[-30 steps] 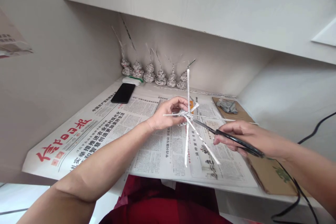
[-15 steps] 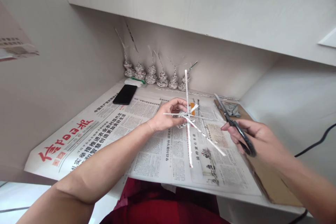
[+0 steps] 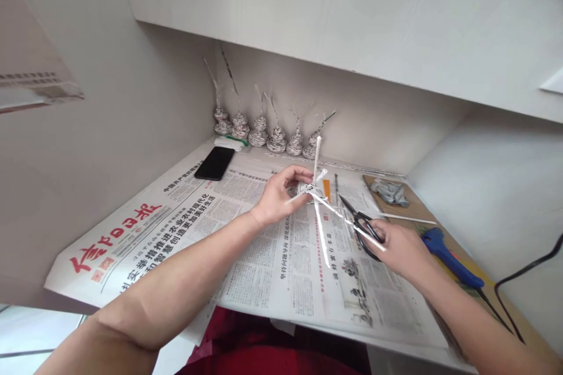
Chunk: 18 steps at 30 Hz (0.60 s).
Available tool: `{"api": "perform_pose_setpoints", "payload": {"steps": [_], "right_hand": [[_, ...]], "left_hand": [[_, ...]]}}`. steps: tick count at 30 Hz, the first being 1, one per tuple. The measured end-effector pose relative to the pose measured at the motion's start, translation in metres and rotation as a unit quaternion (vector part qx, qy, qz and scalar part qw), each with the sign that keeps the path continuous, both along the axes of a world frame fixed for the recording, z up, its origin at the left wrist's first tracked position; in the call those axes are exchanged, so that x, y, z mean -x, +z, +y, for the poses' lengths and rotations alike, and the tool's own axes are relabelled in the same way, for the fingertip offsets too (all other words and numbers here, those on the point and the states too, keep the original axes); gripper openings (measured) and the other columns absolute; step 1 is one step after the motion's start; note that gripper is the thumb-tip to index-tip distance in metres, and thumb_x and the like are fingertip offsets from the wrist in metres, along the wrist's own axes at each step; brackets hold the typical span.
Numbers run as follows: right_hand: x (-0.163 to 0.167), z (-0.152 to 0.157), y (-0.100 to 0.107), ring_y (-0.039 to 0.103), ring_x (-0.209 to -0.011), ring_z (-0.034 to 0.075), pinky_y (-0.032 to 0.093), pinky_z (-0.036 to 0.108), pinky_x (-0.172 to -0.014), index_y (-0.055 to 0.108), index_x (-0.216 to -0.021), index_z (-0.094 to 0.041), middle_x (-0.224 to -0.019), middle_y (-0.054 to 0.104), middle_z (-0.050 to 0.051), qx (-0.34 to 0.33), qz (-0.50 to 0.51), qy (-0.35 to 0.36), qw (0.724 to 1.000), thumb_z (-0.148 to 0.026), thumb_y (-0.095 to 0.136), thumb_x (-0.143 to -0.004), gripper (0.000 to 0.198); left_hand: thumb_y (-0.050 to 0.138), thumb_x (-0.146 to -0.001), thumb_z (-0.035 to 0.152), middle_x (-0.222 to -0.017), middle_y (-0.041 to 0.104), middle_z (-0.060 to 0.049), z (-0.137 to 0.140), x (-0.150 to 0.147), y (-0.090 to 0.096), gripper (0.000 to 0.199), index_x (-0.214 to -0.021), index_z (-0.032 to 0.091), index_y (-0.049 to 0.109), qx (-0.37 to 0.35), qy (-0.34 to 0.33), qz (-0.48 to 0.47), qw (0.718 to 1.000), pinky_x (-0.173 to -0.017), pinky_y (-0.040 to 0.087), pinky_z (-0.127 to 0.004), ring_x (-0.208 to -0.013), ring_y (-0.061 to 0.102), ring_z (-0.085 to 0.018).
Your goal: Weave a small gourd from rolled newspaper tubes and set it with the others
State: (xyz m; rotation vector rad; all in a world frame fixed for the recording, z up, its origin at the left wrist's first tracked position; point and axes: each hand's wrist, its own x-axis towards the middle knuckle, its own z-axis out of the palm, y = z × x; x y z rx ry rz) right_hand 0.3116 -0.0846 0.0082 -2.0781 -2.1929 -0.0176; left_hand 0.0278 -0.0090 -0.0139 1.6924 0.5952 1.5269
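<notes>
My left hand (image 3: 281, 192) is closed around a small woven newspaper piece (image 3: 303, 188), from which rolled paper strips stick out in several directions. One strip (image 3: 323, 228) points down toward me, and another runs right across the scissors. My right hand (image 3: 396, 246) grips black-handled scissors (image 3: 361, 224) with fingers in the handle loops. Their blades point up and left, to the right of the woven piece and apart from it. My left fingers partly cover the woven body.
Several woven paper gourds (image 3: 276, 139) line the back wall. A black phone (image 3: 214, 163) lies on the newspaper (image 3: 246, 281). At right, a blue glue gun (image 3: 451, 261) with a cord and a crumpled grey cloth (image 3: 389, 192) rest on cardboard (image 3: 411, 211). A low overhang (image 3: 329, 12) spans above.
My right hand has brought the scissors down and left, closer to the woven piece. The glue gun has come into view beside my right hand. The view has shifted slightly.
</notes>
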Motion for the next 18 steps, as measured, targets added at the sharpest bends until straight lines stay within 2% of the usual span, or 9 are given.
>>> {"api": "perform_pose_setpoints", "payload": {"steps": [3, 5, 6, 7, 9, 12, 16, 18], "right_hand": [[0.002, -0.003, -0.005, 0.061, -0.053, 0.02, 0.04, 0.03, -0.053, 0.071, -0.106, -0.023, -0.066, 0.069, 0.002, -0.075, 0.054, -0.013, 0.996, -0.05, 0.056, -0.085, 0.037], [0.006, -0.009, -0.008, 0.061, -0.052, 0.018, 0.045, 0.031, -0.056, 0.069, -0.117, -0.024, -0.079, 0.075, 0.003, -0.127, 0.102, 0.011, 0.987, -0.05, 0.056, -0.087, 0.042], [0.009, -0.012, -0.009, 0.062, -0.052, 0.017, 0.047, 0.031, -0.058, 0.069, -0.118, -0.024, -0.085, 0.076, 0.004, -0.133, 0.114, 0.033, 0.984, -0.05, 0.055, -0.088, 0.042], [0.011, -0.013, -0.01, 0.063, -0.052, 0.017, 0.048, 0.031, -0.059, 0.07, -0.118, -0.025, -0.088, 0.077, 0.004, -0.124, 0.116, 0.052, 0.984, -0.05, 0.056, -0.087, 0.042], [0.013, -0.011, -0.011, 0.065, -0.055, 0.02, 0.049, 0.032, -0.059, 0.073, -0.114, -0.026, -0.079, 0.077, 0.003, -0.073, 0.097, 0.066, 0.99, -0.05, 0.057, -0.086, 0.04], [0.009, 0.006, -0.01, 0.07, -0.062, 0.025, 0.048, 0.033, -0.056, 0.076, -0.103, -0.024, -0.064, 0.073, 0.003, -0.014, 0.04, 0.011, 0.999, -0.049, 0.058, -0.085, 0.035], [0.0, 0.037, -0.006, 0.073, -0.077, 0.03, 0.048, 0.034, -0.06, 0.077, -0.098, -0.021, -0.084, 0.079, 0.01, -0.007, -0.042, -0.072, 0.997, -0.044, 0.06, -0.085, 0.032], [0.002, 0.044, -0.005, 0.073, -0.082, 0.031, 0.05, 0.036, -0.065, 0.077, -0.101, -0.018, -0.09, 0.079, 0.013, -0.022, -0.065, -0.074, 0.995, -0.039, 0.06, -0.086, 0.03]], "left_hand": [[0.075, -0.075, 0.012, -0.104, 0.07, -0.007, 0.002, 0.0, -0.001, 0.034, -0.106, 0.017, 0.064, -0.003, 0.048, 0.004, 0.999, -0.089, 0.054, -0.031, -0.097, 0.067, -0.016], [0.074, -0.073, 0.01, -0.102, 0.07, -0.006, 0.004, 0.001, -0.001, 0.034, -0.105, 0.017, 0.063, 0.015, 0.079, 0.002, 0.997, -0.085, 0.054, -0.029, -0.096, 0.068, -0.016], [0.074, -0.073, 0.009, -0.101, 0.07, -0.006, 0.005, 0.001, -0.001, 0.035, -0.105, 0.017, 0.063, 0.025, 0.088, 0.0, 0.996, -0.084, 0.054, -0.028, -0.096, 0.068, -0.016], [0.074, -0.072, 0.008, -0.101, 0.07, -0.006, 0.006, 0.001, -0.001, 0.036, -0.105, 0.017, 0.063, 0.034, 0.092, -0.002, 0.995, -0.083, 0.054, -0.028, -0.096, 0.068, -0.016], [0.074, -0.071, 0.008, -0.102, 0.07, -0.005, 0.007, 0.001, 0.0, 0.037, -0.105, 0.017, 0.062, 0.038, 0.092, -0.009, 0.995, -0.084, 0.054, -0.027, -0.096, 0.068, -0.016], [0.075, -0.072, 0.01, -0.103, 0.07, -0.006, 0.005, 0.0, 0.001, 0.036, -0.105, 0.017, 0.062, 0.03, 0.076, -0.018, 0.996, -0.086, 0.054, -0.028, -0.097, 0.068, -0.015], [0.077, -0.075, 0.015, -0.105, 0.07, -0.008, 0.002, -0.001, -0.002, 0.034, -0.106, 0.017, 0.063, 0.012, 0.038, -0.013, 0.999, -0.088, 0.054, -0.03, -0.097, 0.067, -0.016], [0.077, -0.077, 0.016, -0.107, 0.07, -0.009, 0.002, -0.002, -0.004, 0.034, -0.108, 0.017, 0.063, -0.003, 0.026, -0.006, 1.0, -0.089, 0.054, -0.031, -0.098, 0.067, -0.016]]}}
